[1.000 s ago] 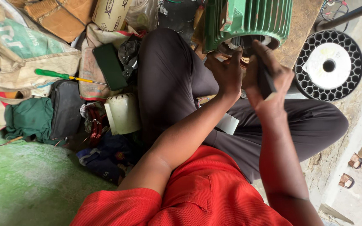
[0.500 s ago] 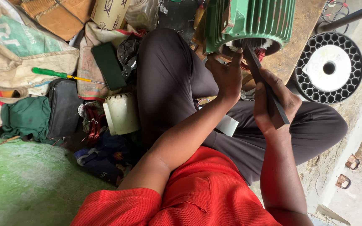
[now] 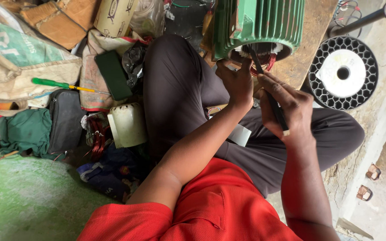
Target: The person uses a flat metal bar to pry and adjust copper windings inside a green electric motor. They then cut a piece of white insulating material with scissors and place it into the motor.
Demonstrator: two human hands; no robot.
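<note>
Right hand (image 3: 287, 109) has its fingers clamped on a dark flat tool (image 3: 269, 96) angled toward 11 o'clock into the open end of the green ribbed motor (image 3: 260, 24); left hand (image 3: 235, 82), fingers curled together, touches the motor's rim at 12 o'clock

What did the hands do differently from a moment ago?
The right hand turned its dark flat tool: earlier the tool sat low in the fist, now its tip pokes up into the open end of the green motor, by the copper windings. The left hand stayed at the motor's rim. The motor, the screwdriver and the black spool kept their places.
</note>
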